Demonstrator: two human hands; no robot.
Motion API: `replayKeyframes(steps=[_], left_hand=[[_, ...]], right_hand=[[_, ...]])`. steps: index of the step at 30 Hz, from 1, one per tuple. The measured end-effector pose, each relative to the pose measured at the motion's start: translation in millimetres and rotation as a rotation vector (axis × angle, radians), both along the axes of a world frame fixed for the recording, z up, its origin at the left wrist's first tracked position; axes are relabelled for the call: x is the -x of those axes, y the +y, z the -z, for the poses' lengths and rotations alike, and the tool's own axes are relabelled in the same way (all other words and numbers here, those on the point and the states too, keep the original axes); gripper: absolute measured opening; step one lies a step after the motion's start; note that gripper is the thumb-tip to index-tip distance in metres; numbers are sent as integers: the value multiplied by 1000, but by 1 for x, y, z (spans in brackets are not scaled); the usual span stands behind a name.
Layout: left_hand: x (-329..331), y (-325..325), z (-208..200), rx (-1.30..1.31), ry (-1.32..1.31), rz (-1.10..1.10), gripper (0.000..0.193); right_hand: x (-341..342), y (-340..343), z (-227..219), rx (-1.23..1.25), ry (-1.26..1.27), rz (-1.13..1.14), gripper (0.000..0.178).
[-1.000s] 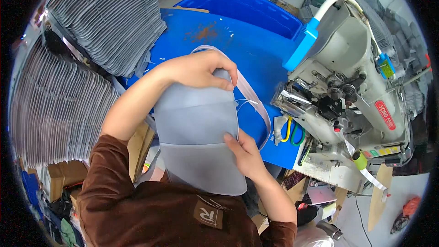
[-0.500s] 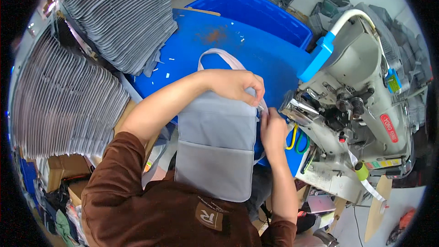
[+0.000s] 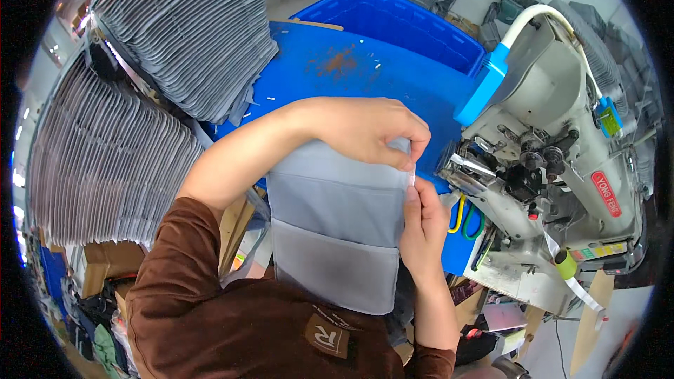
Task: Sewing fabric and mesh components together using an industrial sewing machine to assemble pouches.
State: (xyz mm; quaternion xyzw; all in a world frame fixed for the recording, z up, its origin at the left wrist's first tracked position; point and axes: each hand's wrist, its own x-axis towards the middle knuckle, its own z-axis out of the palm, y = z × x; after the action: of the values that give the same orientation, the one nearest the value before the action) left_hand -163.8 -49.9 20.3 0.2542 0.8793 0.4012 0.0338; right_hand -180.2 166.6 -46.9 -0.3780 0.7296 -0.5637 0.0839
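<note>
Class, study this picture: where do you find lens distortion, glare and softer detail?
Head view: fisheye distortion, with a round image and black corners; head view: small white glare spots along the far left rim; head view: the grey fabric piece and both hands look fairly sharp, while the grey piles behind the sewing machine look softer.

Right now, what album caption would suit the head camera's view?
Left hand and right hand pinch the edge of a grey fabric panel beside a sewing machine.
</note>
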Motion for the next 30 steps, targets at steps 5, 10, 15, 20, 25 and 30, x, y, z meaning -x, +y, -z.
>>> replayKeyframes(steps=[5,10,15,20,25,30], left_hand=[[-1,8,-6,43,73,-12,15],[-2,10,-12,72,18,-34,16],[-6,15,-20,97,24,-60,16],[-9,19,-24,90,-22,-93,16],[-5,20,-21,42,146,-16,18],[4,21,-26,137,32,-11,11]], right_hand=[[-6,3,-2,21,42,-7,18],[-12,3,-1,13,56,36,19],[-15,3,-3,-14,121,64,19],[-15,5,-4,-23,160,59,18],[-15,7,-9,-33,158,78,17],[-8,7,-8,-79,103,101,17]])
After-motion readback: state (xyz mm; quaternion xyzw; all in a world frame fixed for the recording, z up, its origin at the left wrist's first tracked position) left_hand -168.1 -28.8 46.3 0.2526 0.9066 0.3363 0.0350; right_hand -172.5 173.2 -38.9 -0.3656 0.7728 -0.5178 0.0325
